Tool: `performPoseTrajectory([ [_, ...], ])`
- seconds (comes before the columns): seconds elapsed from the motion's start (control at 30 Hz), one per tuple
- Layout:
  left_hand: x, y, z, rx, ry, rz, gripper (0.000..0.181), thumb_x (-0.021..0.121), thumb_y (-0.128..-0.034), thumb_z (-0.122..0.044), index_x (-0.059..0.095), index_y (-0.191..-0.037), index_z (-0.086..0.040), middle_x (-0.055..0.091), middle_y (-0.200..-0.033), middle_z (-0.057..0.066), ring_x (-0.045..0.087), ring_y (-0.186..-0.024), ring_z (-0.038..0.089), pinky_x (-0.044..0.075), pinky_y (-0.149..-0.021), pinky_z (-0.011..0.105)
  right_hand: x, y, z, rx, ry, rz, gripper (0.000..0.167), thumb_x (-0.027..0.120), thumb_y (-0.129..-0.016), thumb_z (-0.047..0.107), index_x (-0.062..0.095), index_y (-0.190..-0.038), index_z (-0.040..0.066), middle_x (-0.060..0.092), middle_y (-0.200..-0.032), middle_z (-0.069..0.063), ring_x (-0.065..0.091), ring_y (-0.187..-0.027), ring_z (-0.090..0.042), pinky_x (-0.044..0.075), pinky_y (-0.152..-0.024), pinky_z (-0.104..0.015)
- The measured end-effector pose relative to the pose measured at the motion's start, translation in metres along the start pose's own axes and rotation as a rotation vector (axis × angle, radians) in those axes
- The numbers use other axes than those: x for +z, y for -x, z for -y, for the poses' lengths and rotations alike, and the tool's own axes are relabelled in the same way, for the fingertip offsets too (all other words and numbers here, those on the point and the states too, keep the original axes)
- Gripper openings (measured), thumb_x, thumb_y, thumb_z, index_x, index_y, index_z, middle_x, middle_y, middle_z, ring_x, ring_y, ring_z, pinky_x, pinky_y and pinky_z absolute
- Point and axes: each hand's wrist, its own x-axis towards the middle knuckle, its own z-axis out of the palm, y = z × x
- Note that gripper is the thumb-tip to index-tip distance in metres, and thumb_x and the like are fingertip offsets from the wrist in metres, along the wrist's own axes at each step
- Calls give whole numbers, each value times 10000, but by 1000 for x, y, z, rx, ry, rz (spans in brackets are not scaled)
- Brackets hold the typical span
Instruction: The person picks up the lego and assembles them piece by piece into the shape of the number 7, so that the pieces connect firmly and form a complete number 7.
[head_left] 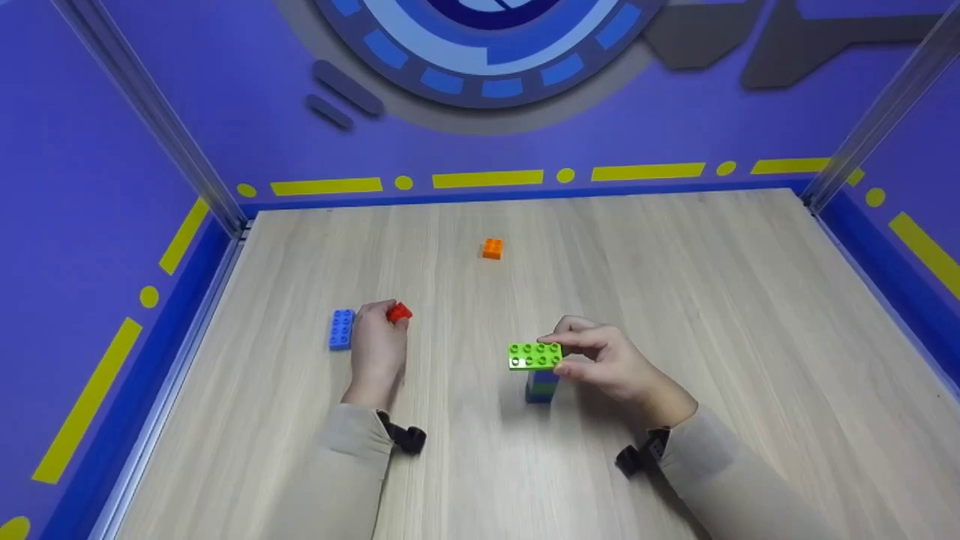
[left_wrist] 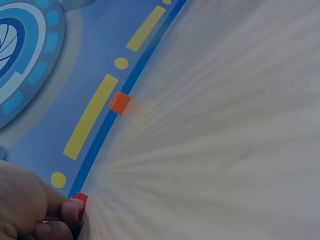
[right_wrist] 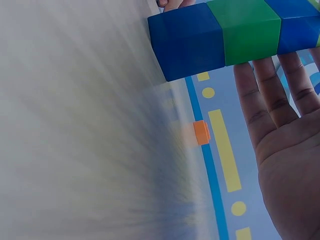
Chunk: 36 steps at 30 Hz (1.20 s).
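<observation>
My left hand (head_left: 379,346) pinches a small red brick (head_left: 400,312) between thumb and fingers, low over the table; the left wrist view shows that red brick (left_wrist: 82,200) at the fingertips. Right of centre stands a stack of blue and green bricks (head_left: 541,388), topped by a light green brick (head_left: 535,356) that juts out to the left. The thumb and fingers of my right hand (head_left: 611,364) grip the light green brick's right end. In the right wrist view, the other fingers reach beside the stack's dark blue (right_wrist: 187,42) and green (right_wrist: 246,32) bricks.
A blue brick (head_left: 341,329) lies just left of my left hand. Farther back on the table (head_left: 675,255) is an orange brick (head_left: 492,249). Purple-blue walls with yellow markings enclose the back and both sides.
</observation>
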Motion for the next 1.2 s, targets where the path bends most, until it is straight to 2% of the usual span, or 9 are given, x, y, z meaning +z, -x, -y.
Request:
performPoseTrajectory([
  [0.1, 2, 0, 1, 22, 49, 2, 429, 742, -1069, -61, 682, -1471, 78, 668, -1484, 286, 678, -1371, 423, 587, -1172, 518, 0, 0, 0, 9, -2, 1, 423, 772, -947, -126, 810, -1348, 5, 729, -1128, 45, 631, -1021, -76, 541, -870, -249],
  [0.23, 4, 1, 0, 86, 151, -8, 376, 819, -1034, -115, 760, -1383, 10, 738, -1378, 203, 750, -1186, 324, 648, -1008, 409, 0, 0, 1, 10, -4, 4, 415, 774, -950, -124, 808, -1345, -2, 733, -1131, 40, 633, -1023, -79, 545, -870, -256],
  [0.33, 6, 3, -2, 146, 209, -2, 328, 859, -1003, -119, 802, -1319, -52, 768, -1266, 140, 747, -1028, 255, 614, -858, 284, 0, 0, 1, 11, 0, 5, 409, 778, -952, -118, 810, -1343, -2, 731, -1129, 49, 631, -1012, -82, 541, -864, -236],
  [0.43, 7, 5, -4, 190, 250, 23, 301, 882, -979, -105, 815, -1272, -85, 768, -1168, 112, 706, -950, 209, 549, -790, 207, -1, -1, 1, 12, 3, 6, 400, 781, -952, -117, 808, -1337, -14, 725, -1119, 53, 623, -997, -92, 535, -861, -215],
  [0.53, 8, 6, -4, 194, 327, 83, 319, 884, -966, -75, 793, -1272, -75, 772, -1149, 122, 702, -970, 181, 561, -813, 167, 0, -1, 2, 25, -2, 5, 394, 785, -949, -116, 806, -1332, -27, 725, -1115, 51, 625, -1004, -88, 536, -872, -209],
  [0.67, 9, 7, -3, 174, 498, 209, 428, 852, -956, 23, 730, -1366, 10, 775, -1218, 175, 728, -1014, 171, 610, -850, 169, 0, 0, 3, 47, -22, 1, 390, 783, -946, -118, 803, -1328, -40, 719, -1101, 54, 621, -1014, -82, 536, -879, -207],
  [0.77, 8, 7, -4, 192, 581, 264, 466, 816, -951, 88, 695, -1400, 79, 745, -1267, 184, 725, -1036, 151, 620, -874, 176, 1, 0, 2, 49, -34, -5, 387, 781, -943, -125, 800, -1323, -53, 717, -1095, 54, 614, -1005, -89, 535, -880, -201],
  [0.97, 6, 8, -5, 272, 619, 272, 451, 781, -926, 141, 695, -1368, 126, 698, -1308, 162, 710, -1066, 122, 615, -928, 176, 1, -1, 0, 34, -53, -3, 390, 778, -945, -128, 800, -1327, -49, 725, -1109, 46, 624, -1013, -72, 544, -885, -203],
  [1.2, 4, 9, -7, 285, 619, 273, 416, 774, -921, 139, 735, -1334, 112, 694, -1311, 153, 699, -1066, 137, 611, -918, 172, 1, -1, 3, 43, -54, 5, 406, 785, -946, -118, 806, -1339, -19, 736, -1126, 53, 634, -1025, -60, 548, -884, -190],
])
